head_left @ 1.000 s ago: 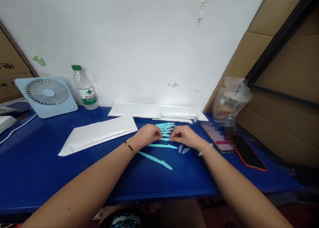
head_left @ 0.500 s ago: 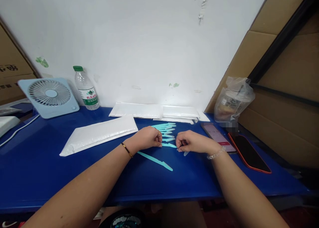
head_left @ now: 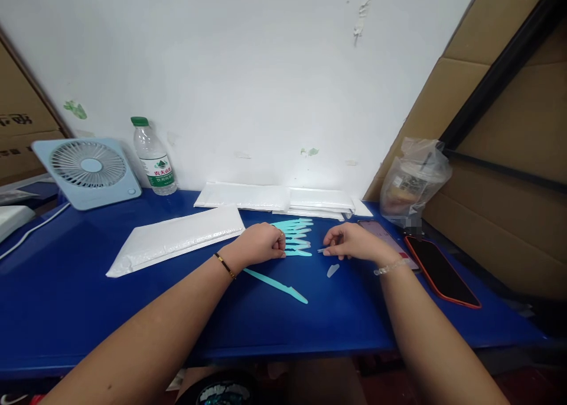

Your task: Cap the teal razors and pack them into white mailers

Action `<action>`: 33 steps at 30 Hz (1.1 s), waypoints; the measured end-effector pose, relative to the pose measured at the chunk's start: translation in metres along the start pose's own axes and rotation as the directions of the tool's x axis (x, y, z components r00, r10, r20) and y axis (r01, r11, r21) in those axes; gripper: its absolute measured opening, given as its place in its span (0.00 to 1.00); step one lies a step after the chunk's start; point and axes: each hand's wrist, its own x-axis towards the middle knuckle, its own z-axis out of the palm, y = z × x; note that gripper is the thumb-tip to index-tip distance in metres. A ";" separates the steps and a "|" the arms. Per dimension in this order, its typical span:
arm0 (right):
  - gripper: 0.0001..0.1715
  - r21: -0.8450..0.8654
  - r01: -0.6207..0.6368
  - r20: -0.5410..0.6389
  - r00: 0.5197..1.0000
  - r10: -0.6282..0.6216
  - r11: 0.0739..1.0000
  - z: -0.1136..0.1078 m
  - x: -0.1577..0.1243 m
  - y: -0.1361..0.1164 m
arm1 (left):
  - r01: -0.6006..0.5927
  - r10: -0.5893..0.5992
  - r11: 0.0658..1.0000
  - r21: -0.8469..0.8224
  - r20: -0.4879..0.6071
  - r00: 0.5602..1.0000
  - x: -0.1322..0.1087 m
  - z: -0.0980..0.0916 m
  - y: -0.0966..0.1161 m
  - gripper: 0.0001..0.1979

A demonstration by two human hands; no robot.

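My left hand (head_left: 264,243) is closed in a pinch on a turquoise eyebrow razor (head_left: 300,253), whose tip points right. Between the thumb and fingers of my right hand (head_left: 348,241) is a small clear blade cap (head_left: 321,250), a short way off the razor's tip. Another clear cap (head_left: 333,270) lies on the table below that hand. Several more turquoise razors (head_left: 297,223) lie side by side just beyond my left hand, their handles partly hidden by it. One single razor (head_left: 279,284) rests slantwise nearer to me.
White padded envelopes (head_left: 241,196) lie along the wall, and one more envelope (head_left: 177,239) is at the left. A blue fan (head_left: 91,172) and a water bottle (head_left: 155,160) stand at the back left. Two phones (head_left: 443,272) and a bagged cup (head_left: 414,183) are on the right.
My right hand has moved right and slightly away from me, off the razor's tip, with a clear cap in its fingers. The cap on the table now shows fully. My left hand has barely moved.
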 end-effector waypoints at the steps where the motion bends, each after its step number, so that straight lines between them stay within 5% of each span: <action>1: 0.17 0.001 0.004 0.003 1.000 -0.004 1.000 -0.001 -0.001 -0.001 | 0.001 -0.001 1.000 -0.005 0.003 1.000 0.000 0.000 0.000 0.08; 14: 0.12 -0.070 0.233 0.019 0.972 -0.233 0.970 0.012 0.006 -0.004 | 0.017 -0.017 1.000 0.007 0.004 1.000 0.000 -0.002 0.003 0.08; 33: 0.14 -0.079 0.246 0.014 0.969 -0.245 0.966 0.011 0.007 -0.007 | 0.012 -0.012 1.000 0.017 0.000 1.000 0.000 -0.001 0.002 0.07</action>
